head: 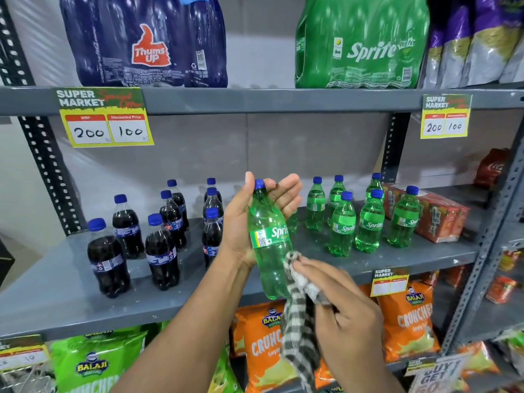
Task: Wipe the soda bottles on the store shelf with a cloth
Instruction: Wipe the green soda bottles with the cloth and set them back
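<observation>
My left hand grips a green Sprite bottle with a blue cap, held upright in front of the grey middle shelf. My right hand presses a black-and-white striped cloth against the lower right side of that bottle. The rest of the cloth hangs down below it. Several dark cola bottles stand on the shelf to the left. Several more green Sprite bottles stand to the right.
A blue Thums Up pack and a green Sprite pack sit on the top shelf. A red carton lies at the right end of the middle shelf. Orange chip bags and green chip bags fill the lower shelf.
</observation>
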Available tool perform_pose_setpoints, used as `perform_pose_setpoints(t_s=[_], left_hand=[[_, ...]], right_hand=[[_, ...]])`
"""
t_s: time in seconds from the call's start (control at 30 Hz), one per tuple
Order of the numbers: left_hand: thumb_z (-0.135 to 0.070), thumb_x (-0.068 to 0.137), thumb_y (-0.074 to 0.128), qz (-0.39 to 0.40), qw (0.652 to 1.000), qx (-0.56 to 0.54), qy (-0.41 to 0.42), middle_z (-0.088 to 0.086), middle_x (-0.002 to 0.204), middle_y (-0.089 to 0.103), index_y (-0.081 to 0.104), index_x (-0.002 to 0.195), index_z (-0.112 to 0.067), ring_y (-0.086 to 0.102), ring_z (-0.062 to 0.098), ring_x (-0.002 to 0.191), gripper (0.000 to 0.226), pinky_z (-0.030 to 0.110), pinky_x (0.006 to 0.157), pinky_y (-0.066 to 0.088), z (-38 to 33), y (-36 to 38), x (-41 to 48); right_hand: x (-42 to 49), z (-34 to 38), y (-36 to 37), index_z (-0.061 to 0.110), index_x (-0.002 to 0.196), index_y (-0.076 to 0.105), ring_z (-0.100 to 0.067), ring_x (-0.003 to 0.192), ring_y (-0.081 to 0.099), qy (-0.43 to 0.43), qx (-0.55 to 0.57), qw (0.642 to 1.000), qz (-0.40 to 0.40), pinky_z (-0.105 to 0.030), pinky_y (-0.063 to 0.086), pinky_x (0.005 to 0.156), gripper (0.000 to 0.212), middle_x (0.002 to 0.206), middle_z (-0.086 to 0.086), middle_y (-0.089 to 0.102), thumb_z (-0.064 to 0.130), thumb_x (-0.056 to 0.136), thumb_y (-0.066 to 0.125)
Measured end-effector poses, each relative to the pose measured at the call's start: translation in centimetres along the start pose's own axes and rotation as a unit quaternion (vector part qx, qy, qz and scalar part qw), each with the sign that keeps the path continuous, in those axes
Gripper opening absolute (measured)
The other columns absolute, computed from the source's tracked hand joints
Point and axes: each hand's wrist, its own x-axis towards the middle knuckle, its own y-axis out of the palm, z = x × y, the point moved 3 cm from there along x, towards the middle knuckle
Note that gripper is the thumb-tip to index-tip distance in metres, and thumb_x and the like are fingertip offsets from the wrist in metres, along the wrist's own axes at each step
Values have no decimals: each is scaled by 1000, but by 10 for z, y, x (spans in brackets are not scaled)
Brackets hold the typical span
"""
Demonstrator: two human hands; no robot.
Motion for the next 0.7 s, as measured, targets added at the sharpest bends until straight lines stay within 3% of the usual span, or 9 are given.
perform_pose_setpoints(t_s=[0.1,0.23,0.37,0.43,0.57,0.7], left_hand=[[-44,94,52,1,1000,13,-7,22,108,75,64,77,-10,71,32,106,40,42,96,56,-1,-3,-1],[-43,97,48,-5,999,33,-42,23,109,74,59,78,-11,72,31,106,39,40,96,56,9,-2,-5],[-45,91,49,-20,994,73,-74,19,107,76,54,77,-12,73,27,104,37,41,100,52,16,-1,-1],[-45,89,49,-27,992,99,-76,18,103,77,53,78,-11,74,26,101,35,41,99,52,17,-2,0],[-39,100,42,-39,986,149,-70,19,99,77,52,82,-9,75,27,97,37,40,96,54,15,-3,-6],[-38,105,36,-43,984,149,-84,18,97,78,51,80,-10,75,26,97,40,39,96,54,12,0,-2]], right_hand=[[-4,1,1,19,120,71,-4,117,61,-5,-11,1000,6,-14,46,99,69,124,19,65,-20,67,49],[23,9,10,14,123,68,-13,116,59,-70,-94,993,13,-22,46,103,53,121,11,66,-8,80,46],[27,20,32,10,109,74,-24,114,57,-185,-210,954,108,-38,46,99,34,116,3,70,7,96,42],[17,24,37,12,97,76,-25,110,58,-240,-275,920,140,-37,42,95,42,108,3,73,12,104,35],[16,32,32,12,92,76,-26,105,59,-298,-346,871,180,-36,39,93,24,102,-1,73,11,95,52],[39,41,35,11,91,74,-28,97,61,-270,-367,871,182,-37,41,87,24,92,-2,71,8,90,50]])
